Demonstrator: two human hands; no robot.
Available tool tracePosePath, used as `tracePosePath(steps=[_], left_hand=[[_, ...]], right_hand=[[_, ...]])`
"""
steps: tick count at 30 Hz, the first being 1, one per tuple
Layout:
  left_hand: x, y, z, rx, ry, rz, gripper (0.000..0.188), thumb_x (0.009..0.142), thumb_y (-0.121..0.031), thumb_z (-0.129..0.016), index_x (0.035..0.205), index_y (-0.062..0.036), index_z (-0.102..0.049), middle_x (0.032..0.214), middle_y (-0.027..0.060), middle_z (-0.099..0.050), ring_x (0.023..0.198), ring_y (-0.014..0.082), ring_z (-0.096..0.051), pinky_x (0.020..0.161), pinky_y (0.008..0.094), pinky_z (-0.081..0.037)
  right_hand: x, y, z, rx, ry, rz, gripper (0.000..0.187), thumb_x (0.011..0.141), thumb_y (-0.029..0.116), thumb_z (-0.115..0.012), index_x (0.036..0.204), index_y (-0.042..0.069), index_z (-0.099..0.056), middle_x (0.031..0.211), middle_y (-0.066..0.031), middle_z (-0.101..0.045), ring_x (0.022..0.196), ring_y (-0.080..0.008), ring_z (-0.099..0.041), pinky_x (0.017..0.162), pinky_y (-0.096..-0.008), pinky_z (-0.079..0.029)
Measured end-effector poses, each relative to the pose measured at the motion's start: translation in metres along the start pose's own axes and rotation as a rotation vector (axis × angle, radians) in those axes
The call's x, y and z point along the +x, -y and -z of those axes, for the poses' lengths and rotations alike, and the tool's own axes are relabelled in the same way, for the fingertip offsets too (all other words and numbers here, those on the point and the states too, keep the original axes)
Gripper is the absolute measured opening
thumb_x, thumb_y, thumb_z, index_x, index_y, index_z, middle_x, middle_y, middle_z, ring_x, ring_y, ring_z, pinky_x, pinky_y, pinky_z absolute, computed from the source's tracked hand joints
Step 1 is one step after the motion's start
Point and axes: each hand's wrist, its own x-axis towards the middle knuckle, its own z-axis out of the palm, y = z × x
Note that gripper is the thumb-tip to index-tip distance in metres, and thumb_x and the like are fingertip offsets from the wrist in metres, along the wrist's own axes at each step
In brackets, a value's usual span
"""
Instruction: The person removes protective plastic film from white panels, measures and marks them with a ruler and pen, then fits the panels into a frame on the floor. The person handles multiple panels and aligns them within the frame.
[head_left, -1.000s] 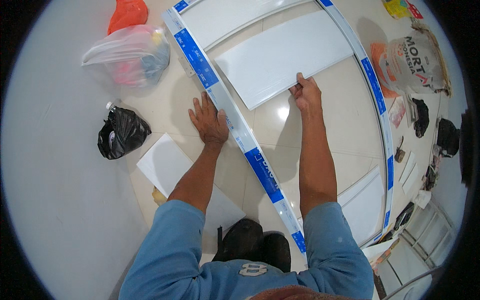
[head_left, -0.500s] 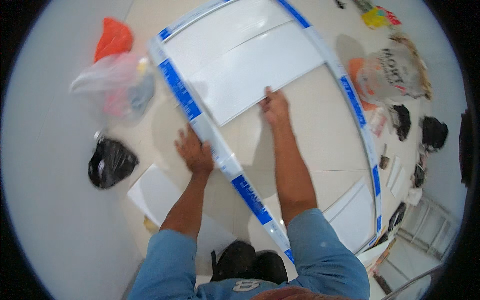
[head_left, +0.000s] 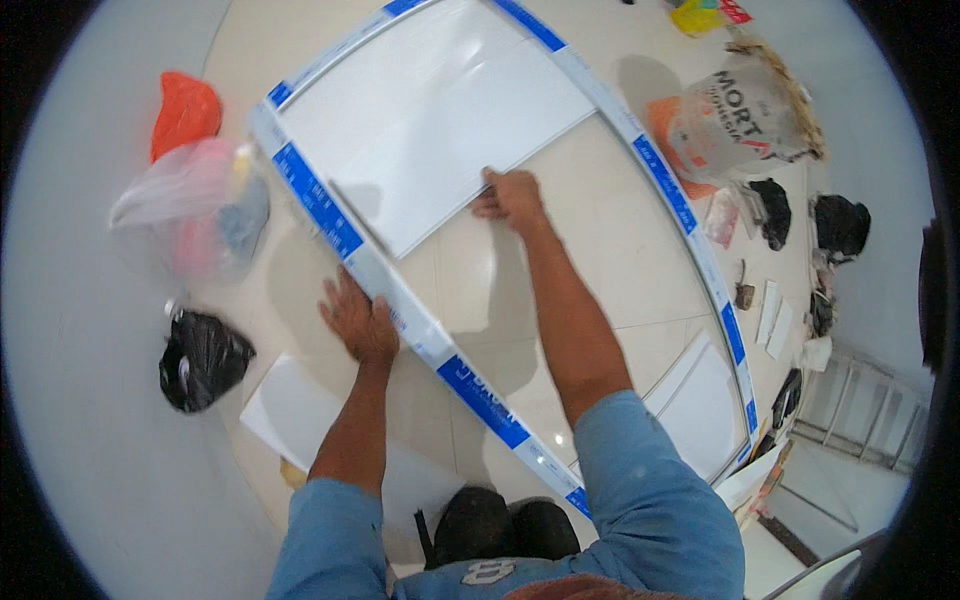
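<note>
A long frame (head_left: 317, 205) wrapped in blue and white protective film lies on the floor before me. Inside its far part is a smooth white panel (head_left: 420, 130). My right hand (head_left: 515, 200) grips the panel's near edge, thumb on top and the other fingers curled at the edge, partly hidden. Against the outer side of the frame's left rail, my left hand (head_left: 362, 318) lies with its fingers spread and holds nothing. Another white panel (head_left: 695, 405) lies inside the frame's near right part, beside my right arm.
Left of the frame are a clear plastic bag (head_left: 200, 215), an orange bag (head_left: 187, 110) and a black bag (head_left: 205, 355). A white sheet (head_left: 295, 405) lies by my left forearm. Right of the frame stands a printed sack (head_left: 740, 115); a ladder (head_left: 860, 405) is beyond.
The whole view has shifted, moving the frame leftward in the picture. The gripped panel appears slightly farther along the frame, and my right hand's fingers are now more curled.
</note>
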Motion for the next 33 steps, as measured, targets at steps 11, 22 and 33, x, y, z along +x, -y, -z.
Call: tracePosePath(steps=[11,22,33], left_hand=[[0.003,-0.001,0.011,0.106,0.054,0.013,0.079,0.105,-0.050,-0.036,0.167,-0.0021,-0.026,0.176,0.0116,-0.022,0.163,0.0383,-0.011,0.130,0.0598,0.003],[0.003,-0.009,0.013,0.078,0.054,0.016,0.076,0.105,-0.043,-0.036,0.168,-0.0013,-0.023,0.176,0.0125,-0.023,0.163,0.0373,-0.011,0.130,0.0586,0.004],[0.005,-0.009,0.010,0.070,0.031,0.000,0.077,0.105,-0.048,-0.030,0.167,-0.0016,-0.026,0.176,0.0132,-0.024,0.163,0.0369,-0.011,0.130,0.0578,0.004]], right_hand=[[-0.011,0.000,0.013,-0.060,-0.001,0.105,0.032,0.105,0.018,-0.064,0.103,-0.013,-0.058,0.088,-0.0235,-0.072,0.071,-0.0304,-0.076,0.062,-0.0386,-0.069],[-0.002,-0.011,0.025,-0.017,0.008,0.153,0.028,0.105,0.016,-0.067,0.099,-0.010,-0.058,0.087,-0.0214,-0.069,0.070,-0.0273,-0.074,0.059,-0.0399,-0.068],[-0.007,-0.010,0.028,-0.026,0.021,0.151,0.028,0.105,0.016,-0.066,0.096,-0.009,-0.058,0.087,-0.0204,-0.068,0.067,-0.0256,-0.073,0.059,-0.0416,-0.069]])
